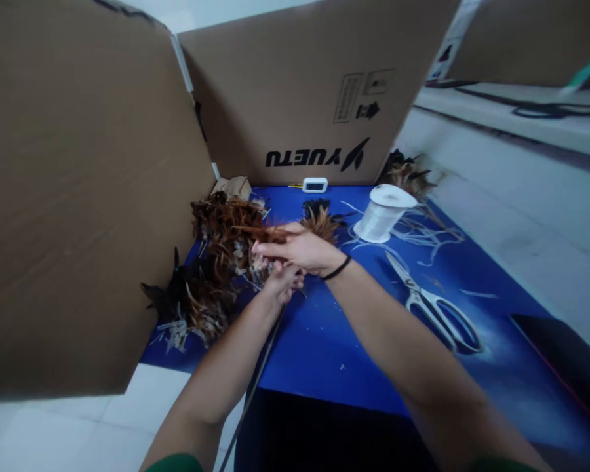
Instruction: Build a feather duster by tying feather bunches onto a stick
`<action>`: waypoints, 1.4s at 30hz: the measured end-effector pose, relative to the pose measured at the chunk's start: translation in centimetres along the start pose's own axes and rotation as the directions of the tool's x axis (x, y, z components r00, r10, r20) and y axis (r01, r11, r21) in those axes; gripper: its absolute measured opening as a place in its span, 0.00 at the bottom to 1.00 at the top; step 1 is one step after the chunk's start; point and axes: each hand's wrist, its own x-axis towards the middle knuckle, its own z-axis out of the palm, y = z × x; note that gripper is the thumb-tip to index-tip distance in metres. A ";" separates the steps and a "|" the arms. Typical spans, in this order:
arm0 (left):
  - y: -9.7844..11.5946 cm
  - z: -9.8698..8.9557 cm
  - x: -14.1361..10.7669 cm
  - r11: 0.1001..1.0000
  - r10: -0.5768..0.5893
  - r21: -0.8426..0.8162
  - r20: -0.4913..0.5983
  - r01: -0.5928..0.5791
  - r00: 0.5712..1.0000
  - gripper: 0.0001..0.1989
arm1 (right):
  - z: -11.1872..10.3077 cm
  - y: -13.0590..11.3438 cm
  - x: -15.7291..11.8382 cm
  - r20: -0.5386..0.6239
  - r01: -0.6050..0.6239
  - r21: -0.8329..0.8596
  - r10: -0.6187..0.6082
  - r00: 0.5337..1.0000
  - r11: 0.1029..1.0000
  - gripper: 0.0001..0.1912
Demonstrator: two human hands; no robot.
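My left hand point(284, 283) is closed around a thin stick point(255, 380), which slants down toward my lap. My right hand point(307, 251) sits just above it, its fingers pinched on long reddish-brown feathers point(263, 231). Where the two hands meet, the top of the stick is hidden. Just left of my hands lies a heap of brown feathers point(221, 229), with a darker black-and-brown feather pile point(196, 301) nearer to me. A small feather bunch point(323, 223) shows behind my right hand.
On the blue table point(324, 347), a white spool point(381, 216) stands among loose pale ribbon, with large scissors point(437, 311) in front. Cardboard panels point(295, 85) rise behind and at left. A small white display device point(315, 185) sits at the back; a dark flat object point(560, 360) lies right.
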 end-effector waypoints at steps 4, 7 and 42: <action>0.7 0.4 -0.2 0.998 0.027 0.049 0.150 -0.035 0.988 0.09 | -4.0 -0.7 -4.2 -0.133 0.097 0.048 -0.090 0.987 0.994 0.10; 0.8 0.5 -0.4 0.998 -0.009 0.067 0.192 -0.004 0.981 0.09 | -5.5 1.1 -6.1 -0.203 0.055 0.043 -0.045 0.978 0.998 0.09; 0.2 0.8 -0.4 0.979 -0.043 0.201 0.134 0.015 0.990 0.13 | -5.5 8.3 -6.8 -0.457 0.016 -0.279 -0.147 0.877 0.960 0.03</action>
